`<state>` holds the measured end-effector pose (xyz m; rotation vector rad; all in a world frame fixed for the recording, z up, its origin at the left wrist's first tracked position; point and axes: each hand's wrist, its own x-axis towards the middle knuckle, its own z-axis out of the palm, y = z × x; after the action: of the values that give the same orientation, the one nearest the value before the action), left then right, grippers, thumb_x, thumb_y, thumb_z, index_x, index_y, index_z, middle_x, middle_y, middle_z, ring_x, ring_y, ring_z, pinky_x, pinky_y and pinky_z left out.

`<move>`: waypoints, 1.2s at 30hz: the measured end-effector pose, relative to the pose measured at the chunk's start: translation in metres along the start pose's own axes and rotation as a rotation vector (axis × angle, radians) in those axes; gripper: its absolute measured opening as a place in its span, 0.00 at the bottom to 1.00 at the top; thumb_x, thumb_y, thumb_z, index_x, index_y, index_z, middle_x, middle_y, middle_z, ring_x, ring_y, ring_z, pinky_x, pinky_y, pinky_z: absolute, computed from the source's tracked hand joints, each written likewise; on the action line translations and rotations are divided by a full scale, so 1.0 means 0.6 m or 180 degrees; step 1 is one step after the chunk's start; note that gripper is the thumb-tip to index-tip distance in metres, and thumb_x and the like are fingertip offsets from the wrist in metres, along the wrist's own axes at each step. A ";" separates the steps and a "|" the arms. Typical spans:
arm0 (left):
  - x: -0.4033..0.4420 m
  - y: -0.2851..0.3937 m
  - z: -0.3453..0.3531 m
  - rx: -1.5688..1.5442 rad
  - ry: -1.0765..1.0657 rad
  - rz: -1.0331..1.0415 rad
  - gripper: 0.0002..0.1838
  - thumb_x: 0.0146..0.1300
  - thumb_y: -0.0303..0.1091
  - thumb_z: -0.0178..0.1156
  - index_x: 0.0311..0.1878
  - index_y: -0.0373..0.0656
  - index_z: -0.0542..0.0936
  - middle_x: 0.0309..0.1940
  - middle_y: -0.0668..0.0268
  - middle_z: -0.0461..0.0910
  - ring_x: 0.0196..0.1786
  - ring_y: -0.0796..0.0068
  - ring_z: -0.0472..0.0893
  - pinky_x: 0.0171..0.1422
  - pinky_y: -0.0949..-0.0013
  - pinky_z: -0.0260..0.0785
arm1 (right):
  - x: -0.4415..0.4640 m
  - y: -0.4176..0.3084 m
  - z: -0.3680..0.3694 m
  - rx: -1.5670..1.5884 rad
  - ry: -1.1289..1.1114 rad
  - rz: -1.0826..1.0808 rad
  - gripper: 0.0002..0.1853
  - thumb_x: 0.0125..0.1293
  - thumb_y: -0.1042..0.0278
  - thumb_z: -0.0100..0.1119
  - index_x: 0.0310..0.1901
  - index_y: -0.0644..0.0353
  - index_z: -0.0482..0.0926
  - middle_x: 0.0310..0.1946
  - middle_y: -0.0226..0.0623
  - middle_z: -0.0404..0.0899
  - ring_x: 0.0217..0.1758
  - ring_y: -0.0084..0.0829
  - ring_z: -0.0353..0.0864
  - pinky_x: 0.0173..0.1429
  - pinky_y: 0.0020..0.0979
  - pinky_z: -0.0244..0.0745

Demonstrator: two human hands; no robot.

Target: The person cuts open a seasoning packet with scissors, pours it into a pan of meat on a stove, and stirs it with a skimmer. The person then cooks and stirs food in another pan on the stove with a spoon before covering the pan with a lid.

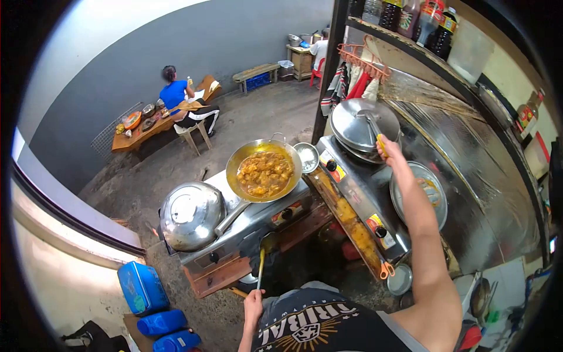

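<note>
My right hand (385, 149) is closed around the yellow handle of a metal utensil (371, 122), whose head lies over the silver lid (350, 121) of a pot on the right stove. Low in the middle, my left hand (254, 306) grips a long ladle (262, 264), its bowl end hanging in front of the left stove. A wok (238, 193) of orange-brown stew (265, 174) stands on that stove, with a domed metal lid (192, 215) to its left. Beside the wok is a small metal bowl (307, 157).
A round metal tray (441, 221) lies right of the right stove (358, 196). Orange scissors (386, 270) hang at the front edge. Bottles (431, 23) line the upper shelf. Blue jugs (142, 287) stand lower left. Two people sit farther back.
</note>
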<state>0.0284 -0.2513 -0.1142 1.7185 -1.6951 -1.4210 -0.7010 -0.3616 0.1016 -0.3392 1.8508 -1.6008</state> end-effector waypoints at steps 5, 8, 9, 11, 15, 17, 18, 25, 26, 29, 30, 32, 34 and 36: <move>0.033 0.002 -0.014 0.0006 -0.0203 0.0278 0.20 0.77 0.44 0.51 0.48 0.37 0.86 0.35 0.50 0.87 0.42 0.58 0.87 0.50 0.60 0.76 | -0.091 -0.044 0.076 -0.0283 -0.0428 -0.0115 0.22 0.76 0.41 0.55 0.39 0.54 0.80 0.23 0.21 0.74 0.17 0.13 0.66 0.16 0.20 0.56; 0.050 -0.001 -0.024 0.0003 -0.0263 0.0475 0.21 0.77 0.44 0.51 0.49 0.37 0.86 0.35 0.50 0.87 0.41 0.57 0.88 0.49 0.59 0.77 | -0.150 -0.038 0.145 -0.0295 -0.0806 -0.0072 0.22 0.77 0.43 0.55 0.40 0.56 0.79 0.23 0.21 0.73 0.18 0.14 0.67 0.17 0.19 0.55; 0.056 -0.004 -0.029 0.0009 -0.0329 0.0412 0.21 0.78 0.44 0.51 0.48 0.36 0.86 0.33 0.54 0.86 0.39 0.62 0.85 0.47 0.61 0.75 | -0.161 -0.025 0.170 -0.0296 -0.0882 -0.0058 0.22 0.78 0.43 0.54 0.40 0.57 0.79 0.23 0.21 0.73 0.18 0.14 0.67 0.18 0.19 0.55; 0.064 -0.011 -0.037 0.0024 -0.0471 0.0273 0.22 0.78 0.44 0.50 0.47 0.35 0.85 0.29 0.61 0.83 0.35 0.72 0.81 0.42 0.66 0.72 | -0.199 0.000 0.228 -0.0267 -0.1026 -0.0021 0.22 0.77 0.44 0.55 0.41 0.58 0.79 0.23 0.22 0.73 0.18 0.14 0.67 0.18 0.19 0.55; 0.068 -0.018 -0.056 0.0126 -0.0435 0.0325 0.21 0.77 0.45 0.51 0.48 0.38 0.86 0.35 0.50 0.87 0.41 0.57 0.88 0.48 0.59 0.76 | -0.255 0.058 0.336 -0.0251 -0.1235 0.0105 0.21 0.77 0.47 0.56 0.40 0.59 0.80 0.23 0.25 0.75 0.17 0.16 0.67 0.18 0.20 0.57; 0.066 -0.022 -0.061 0.0102 -0.0368 0.0364 0.21 0.77 0.45 0.51 0.49 0.38 0.86 0.36 0.51 0.87 0.41 0.57 0.88 0.48 0.60 0.76 | -0.263 0.096 0.375 -0.0325 -0.1410 0.0112 0.21 0.77 0.47 0.57 0.39 0.59 0.80 0.23 0.25 0.76 0.18 0.16 0.69 0.19 0.21 0.58; 0.066 -0.024 -0.065 0.0077 -0.0355 0.0379 0.20 0.77 0.45 0.51 0.49 0.38 0.86 0.36 0.51 0.87 0.42 0.57 0.88 0.48 0.60 0.76 | -0.271 0.110 0.395 -0.0355 -0.1419 0.0164 0.21 0.76 0.47 0.57 0.38 0.59 0.81 0.23 0.25 0.76 0.18 0.17 0.70 0.19 0.21 0.59; 0.072 -0.044 -0.067 0.0000 -0.0338 0.0312 0.19 0.77 0.43 0.51 0.48 0.39 0.86 0.36 0.51 0.87 0.41 0.58 0.87 0.47 0.60 0.76 | -0.299 0.188 0.468 -0.0566 -0.1632 0.0442 0.21 0.75 0.45 0.59 0.38 0.58 0.81 0.24 0.26 0.78 0.19 0.17 0.72 0.20 0.21 0.60; 0.073 -0.051 -0.065 -0.0022 -0.0358 0.0321 0.20 0.77 0.44 0.51 0.48 0.39 0.86 0.35 0.52 0.87 0.40 0.58 0.87 0.46 0.60 0.76 | -0.298 0.194 0.473 -0.0555 -0.1631 0.0514 0.21 0.75 0.45 0.59 0.39 0.58 0.81 0.25 0.26 0.77 0.19 0.16 0.71 0.19 0.19 0.59; 0.079 -0.052 -0.061 0.0039 -0.0414 0.0315 0.20 0.77 0.44 0.51 0.48 0.39 0.86 0.32 0.53 0.85 0.36 0.63 0.85 0.44 0.62 0.74 | -0.298 0.203 0.481 -0.0613 -0.1576 0.0647 0.22 0.73 0.43 0.62 0.42 0.59 0.81 0.26 0.26 0.78 0.20 0.15 0.72 0.18 0.17 0.59; 0.081 -0.047 -0.060 0.0056 -0.0450 0.0315 0.20 0.77 0.44 0.51 0.48 0.39 0.86 0.31 0.53 0.85 0.35 0.64 0.84 0.43 0.62 0.74 | -0.300 0.205 0.482 -0.0498 -0.1564 0.0717 0.22 0.73 0.43 0.62 0.42 0.59 0.81 0.26 0.26 0.78 0.20 0.15 0.72 0.18 0.18 0.60; 0.082 -0.040 -0.060 0.0085 -0.0514 0.0314 0.20 0.77 0.44 0.50 0.48 0.39 0.86 0.29 0.54 0.84 0.33 0.68 0.83 0.42 0.63 0.73 | -0.305 0.207 0.481 -0.0449 -0.1595 0.0720 0.25 0.71 0.39 0.62 0.41 0.58 0.81 0.26 0.25 0.77 0.20 0.16 0.72 0.20 0.20 0.64; 0.085 -0.031 -0.058 0.0102 -0.0515 0.0515 0.20 0.77 0.43 0.51 0.48 0.39 0.87 0.28 0.54 0.84 0.33 0.70 0.82 0.41 0.64 0.72 | -0.302 0.216 0.477 -0.0559 -0.1657 0.0757 0.26 0.72 0.36 0.60 0.40 0.57 0.81 0.26 0.25 0.77 0.20 0.16 0.72 0.22 0.21 0.65; 0.098 -0.033 -0.053 0.0073 -0.0547 0.0647 0.20 0.77 0.43 0.51 0.47 0.38 0.87 0.27 0.55 0.84 0.32 0.70 0.81 0.41 0.64 0.72 | -0.318 0.212 0.461 -0.0607 -0.1743 0.0637 0.28 0.72 0.34 0.58 0.40 0.57 0.81 0.25 0.25 0.77 0.20 0.16 0.72 0.21 0.20 0.65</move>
<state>0.0524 -0.3116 -0.1397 1.4222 -1.9212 -1.4945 -0.3573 -0.4375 0.0300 -0.5904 1.5505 -1.0628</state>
